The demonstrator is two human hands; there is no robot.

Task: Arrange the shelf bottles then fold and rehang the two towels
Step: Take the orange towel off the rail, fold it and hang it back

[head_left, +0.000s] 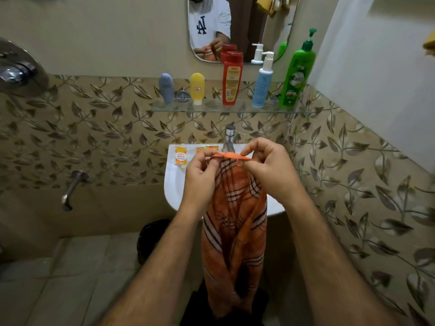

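An orange checked towel point(234, 220) hangs down in front of the white sink point(173, 184). My left hand point(200, 172) and my right hand point(270, 165) both pinch its top edge, close together. On the glass shelf point(211, 108) several bottles stand upright in a row by height: a grey-blue tube point(166, 88), a yellow tube point(197, 88), a red bottle point(232, 78), a blue pump bottle point(263, 83) and a green pump bottle point(297, 71). A yellow cloth point(429, 44) shows at the right edge.
A tap point(229, 137) stands behind the towel's top edge. Small sachets point(180, 156) lie on the sink rim. A mirror point(237, 27) hangs above the shelf. A wall spout point(70, 189) sticks out at left, and a dark bin point(150, 241) sits under the sink.
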